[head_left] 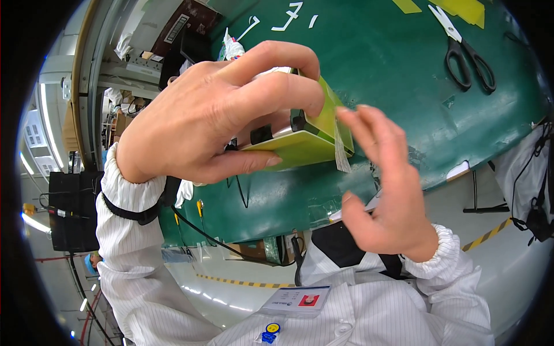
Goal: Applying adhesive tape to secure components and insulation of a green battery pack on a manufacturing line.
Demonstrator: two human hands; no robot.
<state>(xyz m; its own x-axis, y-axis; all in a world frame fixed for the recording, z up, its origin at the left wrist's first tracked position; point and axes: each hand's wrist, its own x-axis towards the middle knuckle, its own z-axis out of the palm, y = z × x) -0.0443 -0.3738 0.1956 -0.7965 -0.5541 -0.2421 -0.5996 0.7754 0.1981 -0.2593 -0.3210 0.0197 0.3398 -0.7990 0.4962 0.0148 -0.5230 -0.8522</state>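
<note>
The left hand (213, 115) grips a small green box (306, 138). The right hand (384, 184) is spread wide beside it, over the green desk (392, 63).

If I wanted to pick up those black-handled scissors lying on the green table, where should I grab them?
Probably by the two black handle loops, coming from the near side. The scissors lie flat and closed on the green table, blades pointing away toward the yellow tape strips, loops toward the person. Nothing crowds them; the left hand and right hand are busy elsewhere.
</note>
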